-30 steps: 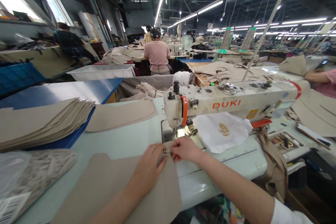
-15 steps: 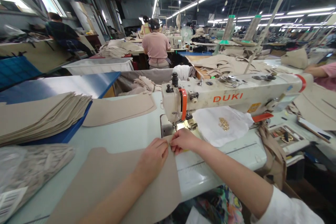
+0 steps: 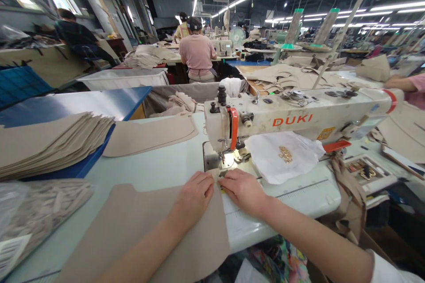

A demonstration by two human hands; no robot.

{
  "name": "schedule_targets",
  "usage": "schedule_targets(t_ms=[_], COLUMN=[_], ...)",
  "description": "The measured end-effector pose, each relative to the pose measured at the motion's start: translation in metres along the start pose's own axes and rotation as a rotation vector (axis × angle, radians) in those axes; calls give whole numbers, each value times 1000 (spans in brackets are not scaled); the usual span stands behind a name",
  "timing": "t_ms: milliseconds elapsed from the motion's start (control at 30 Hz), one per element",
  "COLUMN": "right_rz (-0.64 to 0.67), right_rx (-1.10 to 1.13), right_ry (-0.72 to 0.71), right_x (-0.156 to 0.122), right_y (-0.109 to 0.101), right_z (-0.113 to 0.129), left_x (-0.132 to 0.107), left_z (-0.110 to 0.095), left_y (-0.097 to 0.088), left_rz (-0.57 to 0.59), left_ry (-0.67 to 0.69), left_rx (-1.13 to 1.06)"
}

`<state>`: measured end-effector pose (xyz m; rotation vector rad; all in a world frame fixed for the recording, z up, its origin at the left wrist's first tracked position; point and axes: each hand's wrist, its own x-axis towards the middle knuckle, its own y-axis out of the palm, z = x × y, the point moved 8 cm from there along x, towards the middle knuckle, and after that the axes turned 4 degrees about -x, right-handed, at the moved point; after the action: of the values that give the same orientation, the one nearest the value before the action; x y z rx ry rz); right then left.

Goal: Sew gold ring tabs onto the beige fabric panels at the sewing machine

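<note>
A large beige fabric panel (image 3: pixel 159 230) lies on the pale table of the sewing machine (image 3: pixel 292 117). My left hand (image 3: pixel 195 192) rests on its upper right edge, fingers closed on the fabric just in front of the needle area. Close beside it, my right hand (image 3: pixel 244 190) pinches the same edge near a small tab at the corner. The fingertips of both hands almost meet, and they hide exactly what lies between them. Behind the hands, the lit presser foot (image 3: pixel 229 154) stands over the metal needle plate (image 3: pixel 211 157).
On the left are a stack of beige pieces (image 3: pixel 56 143), a plastic bag of pieces (image 3: pixel 43 212) and another flat panel (image 3: pixel 151 135). A white cloth (image 3: pixel 265 157) holding gold-coloured metal parts (image 3: pixel 285 154) lies under the machine arm. Right of it is a parts tray (image 3: pixel 368 172). Co-workers sit farther off.
My right hand has shifted slightly right and lower, its forearm swinging outward. My left hand stays nearly in place on the fabric. The view has moved a little.
</note>
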<state>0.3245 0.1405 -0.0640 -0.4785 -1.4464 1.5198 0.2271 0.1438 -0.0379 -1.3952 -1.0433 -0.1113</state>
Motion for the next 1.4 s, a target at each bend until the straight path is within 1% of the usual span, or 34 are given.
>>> schedule_targets(t_ms=[200,567,633,733,833,933,1000,1133,1167,1233,1300,1400], right_rz=[-54,-74,-54,-11,24,24,-16,-163,-183,-172,-133,-109], right_rx=[-106,-133,-139,-179,-260,-287,-281,-226,-204,-171,-162,-163], right_ry=[-67,-150,-210,-327,-455,-563,-553,-395,-373,-368,-382,-383], right_x=[2,1,-4,-20,-36,-41,-35,-20,-18,-17,-18,-19], right_y=[-1,0,-2,-9,-16,-16,-13,-9,-8,-3,2,4], right_z=[6,7,8,14,26,40,43,35,35,36,38,38], left_x=[-1,0,-1,-1,0,1,1,0,-1,-1,-1,-1], left_z=[0,0,1,0,-2,-4,-4,-3,-2,-2,-3,-4], left_y=[-1,1,1,2,0,-1,-2,-1,0,1,2,2], left_rz=[-4,13,19,30,31,28,28,36,40,49,55,49], left_ry=[11,34,33,37,47,55,60,71,73,77,80,89], left_rx=[-6,-3,-3,-2,1,9,14,23,27,35,47,70])
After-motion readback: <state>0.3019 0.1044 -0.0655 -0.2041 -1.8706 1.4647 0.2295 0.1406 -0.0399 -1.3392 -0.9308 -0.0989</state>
